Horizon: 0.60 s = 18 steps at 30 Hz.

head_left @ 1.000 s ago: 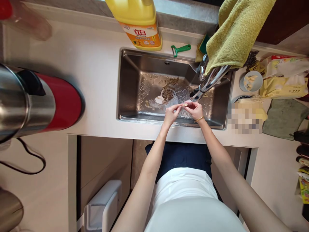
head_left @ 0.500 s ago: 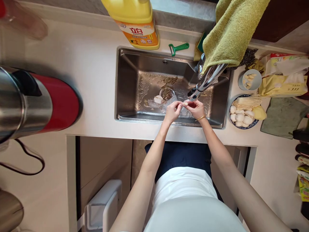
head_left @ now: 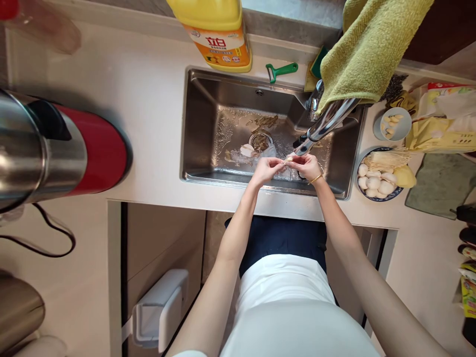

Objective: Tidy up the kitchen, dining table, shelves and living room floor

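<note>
My left hand and my right hand meet over the front of the steel sink, just below the faucet. Between their fingertips is a small pale garlic clove, pinched from both sides and partly covered by the fingers. On the sink floor a white piece lies beside the drain, with brownish peels scattered around. Right of the sink, a small white bowl contains several peeled cloves.
A patterned bowl of white mushrooms stands at the sink's right. Behind the sink are a yellow detergent bottle and a green peeler. A towel hangs over the faucet. At left lies a red-and-steel appliance.
The whole view has shifted slightly, so the counter appears farther right. Both hands keep pinching the clove over the sink, their fingers slightly repositioned.
</note>
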Each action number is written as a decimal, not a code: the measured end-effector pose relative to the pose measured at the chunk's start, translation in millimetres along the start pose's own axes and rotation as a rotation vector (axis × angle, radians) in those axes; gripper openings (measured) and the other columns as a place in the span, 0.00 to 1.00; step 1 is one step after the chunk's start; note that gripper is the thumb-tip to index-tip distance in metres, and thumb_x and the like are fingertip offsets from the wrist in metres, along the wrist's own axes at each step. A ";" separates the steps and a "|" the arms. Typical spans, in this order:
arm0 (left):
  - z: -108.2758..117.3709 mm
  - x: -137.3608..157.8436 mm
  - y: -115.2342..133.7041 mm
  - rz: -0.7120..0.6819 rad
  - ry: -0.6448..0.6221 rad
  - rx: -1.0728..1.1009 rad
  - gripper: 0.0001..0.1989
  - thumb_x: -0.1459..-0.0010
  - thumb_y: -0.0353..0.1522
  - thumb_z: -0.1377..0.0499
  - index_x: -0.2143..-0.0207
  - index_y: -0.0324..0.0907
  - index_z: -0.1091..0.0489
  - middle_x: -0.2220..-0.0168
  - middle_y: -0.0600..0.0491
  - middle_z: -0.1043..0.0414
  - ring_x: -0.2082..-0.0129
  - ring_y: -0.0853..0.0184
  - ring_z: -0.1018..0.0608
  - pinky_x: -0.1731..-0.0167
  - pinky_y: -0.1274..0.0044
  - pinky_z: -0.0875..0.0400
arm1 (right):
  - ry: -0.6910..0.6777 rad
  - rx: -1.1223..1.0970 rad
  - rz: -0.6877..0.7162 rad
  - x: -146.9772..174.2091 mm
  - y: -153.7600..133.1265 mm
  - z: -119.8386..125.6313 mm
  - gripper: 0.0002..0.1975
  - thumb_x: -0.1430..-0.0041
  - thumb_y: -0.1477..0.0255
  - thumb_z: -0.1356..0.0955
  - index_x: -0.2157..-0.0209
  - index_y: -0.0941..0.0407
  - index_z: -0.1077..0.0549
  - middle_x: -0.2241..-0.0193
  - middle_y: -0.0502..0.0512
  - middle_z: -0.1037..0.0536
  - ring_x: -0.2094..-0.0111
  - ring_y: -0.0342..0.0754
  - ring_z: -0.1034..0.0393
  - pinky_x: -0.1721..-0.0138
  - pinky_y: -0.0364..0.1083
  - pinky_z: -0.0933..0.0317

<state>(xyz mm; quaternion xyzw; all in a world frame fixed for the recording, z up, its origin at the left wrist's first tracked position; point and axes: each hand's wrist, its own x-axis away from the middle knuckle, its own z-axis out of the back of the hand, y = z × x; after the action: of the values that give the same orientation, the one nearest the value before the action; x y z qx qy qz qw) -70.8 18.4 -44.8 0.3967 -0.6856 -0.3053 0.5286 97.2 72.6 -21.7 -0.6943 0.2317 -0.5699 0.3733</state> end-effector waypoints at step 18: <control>9.5 -6.7 3.3 -0.102 -0.052 -0.026 0.14 0.49 0.40 0.38 0.70 0.37 0.27 0.74 0.54 0.26 0.74 0.72 0.28 0.72 0.81 0.34 | -0.202 -0.083 -0.237 -1.7 -12.7 6.8 0.27 0.68 0.64 0.18 0.63 0.58 0.20 0.68 0.52 0.18 0.66 0.46 0.24 0.56 0.46 0.28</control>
<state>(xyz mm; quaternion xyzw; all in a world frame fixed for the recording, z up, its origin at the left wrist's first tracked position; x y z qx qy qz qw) -79.9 25.8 -47.7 0.4159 -0.6741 -0.3510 0.4994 102.0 83.3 -13.3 -0.7854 0.1327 -0.5274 0.2957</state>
